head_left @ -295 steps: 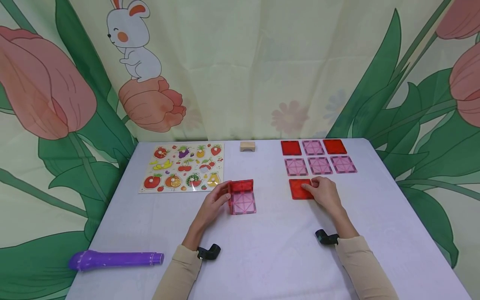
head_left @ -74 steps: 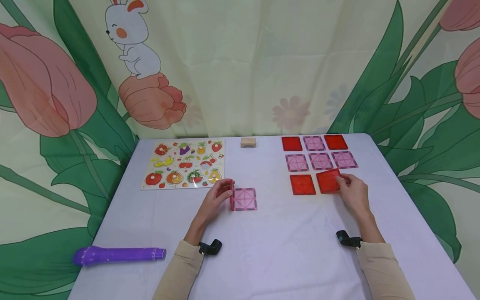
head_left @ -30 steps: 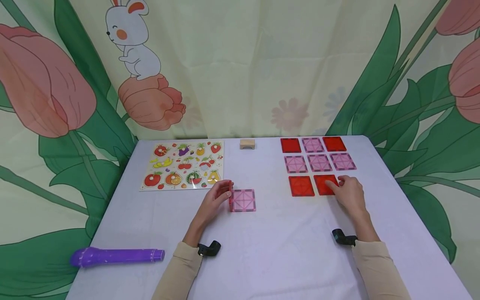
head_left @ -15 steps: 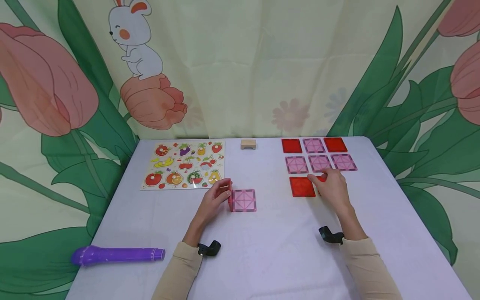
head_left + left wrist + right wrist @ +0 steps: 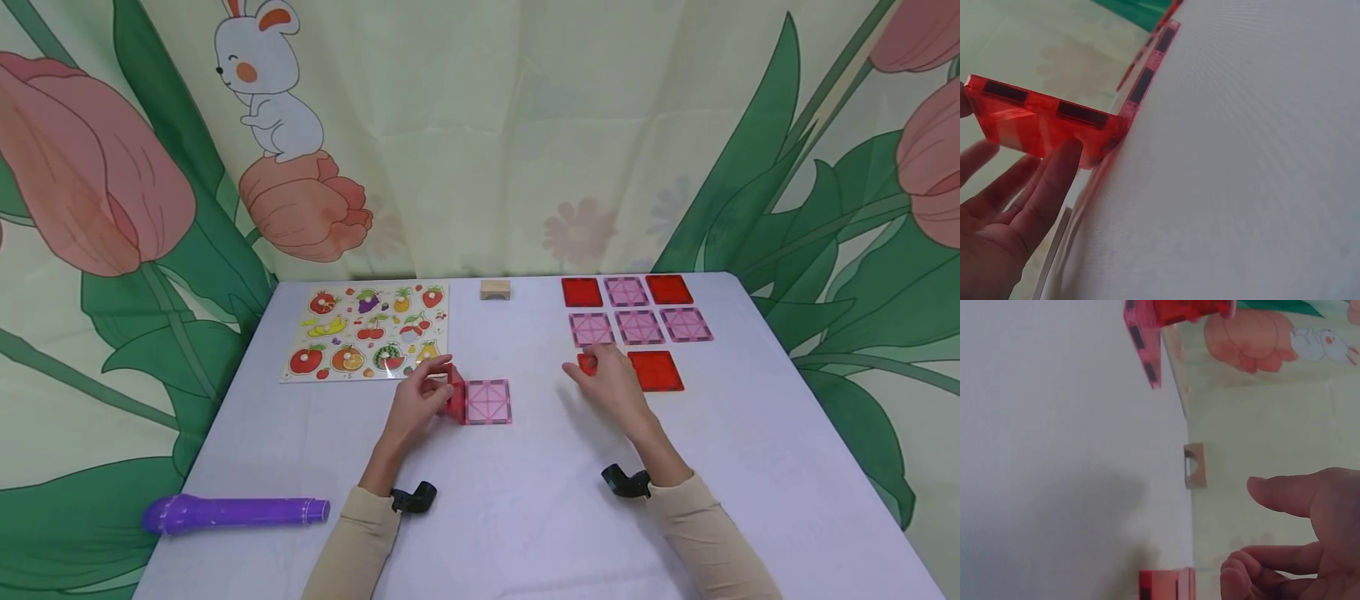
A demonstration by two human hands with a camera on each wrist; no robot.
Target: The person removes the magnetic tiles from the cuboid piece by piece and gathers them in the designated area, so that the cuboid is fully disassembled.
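Observation:
My left hand (image 5: 414, 404) holds a red translucent magnetic tile (image 5: 1041, 122) by its edge; the tile leans outward to the left. Its lower edge meets a pink magnetic tile (image 5: 488, 402) lying flat on the table. In the left wrist view, a fingertip touches the red tile's face. My right hand (image 5: 611, 383) hovers over the front tile row, thumb and fingers apart, with nothing between them in the right wrist view. Beneath it, a red tile (image 5: 587, 363) is mostly hidden. Another red tile (image 5: 656, 371) lies flat to its right.
Behind the right hand lie two rows of flat tiles, including a pink tile (image 5: 640, 327) and a red tile (image 5: 582, 292). A fruit puzzle board (image 5: 365, 331) sits back left, a small wooden arch block (image 5: 495, 289) back centre, a purple microphone-shaped object (image 5: 236, 514) front left.
My right hand set down the second front red tile, let go and moved left. The upright red tile at my left hand has tipped outward. The back red panel seen earliest is gone from there.

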